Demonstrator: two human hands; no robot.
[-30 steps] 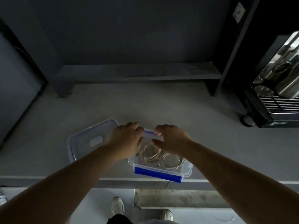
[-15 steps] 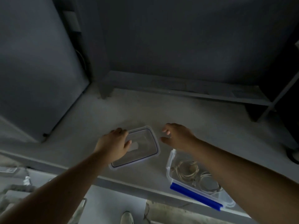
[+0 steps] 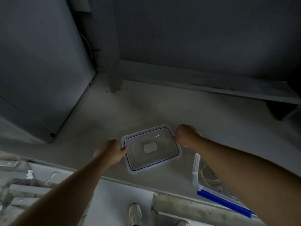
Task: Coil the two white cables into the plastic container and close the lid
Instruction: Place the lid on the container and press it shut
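Observation:
The clear lid (image 3: 152, 148) with a thin blue seal line lies flat on the grey counter, a pale oval label at its middle. My left hand (image 3: 110, 152) grips its left short edge. My right hand (image 3: 184, 135) grips the right far corner. At lower right stands the clear plastic container (image 3: 196, 170), open, with a blue clip (image 3: 223, 202) along its near side. The coiled white cables (image 3: 210, 176) lie inside it, partly hidden by my right forearm.
A low grey shelf (image 3: 211, 82) runs along the back wall. A large grey cabinet (image 3: 40, 70) stands at the left. The counter's front edge (image 3: 114, 176) passes just below the lid; shoes and floor clutter show beneath.
Both hands left the container and moved to the lid, closing on its two ends. The view swung left, so the container now sits at lower right.

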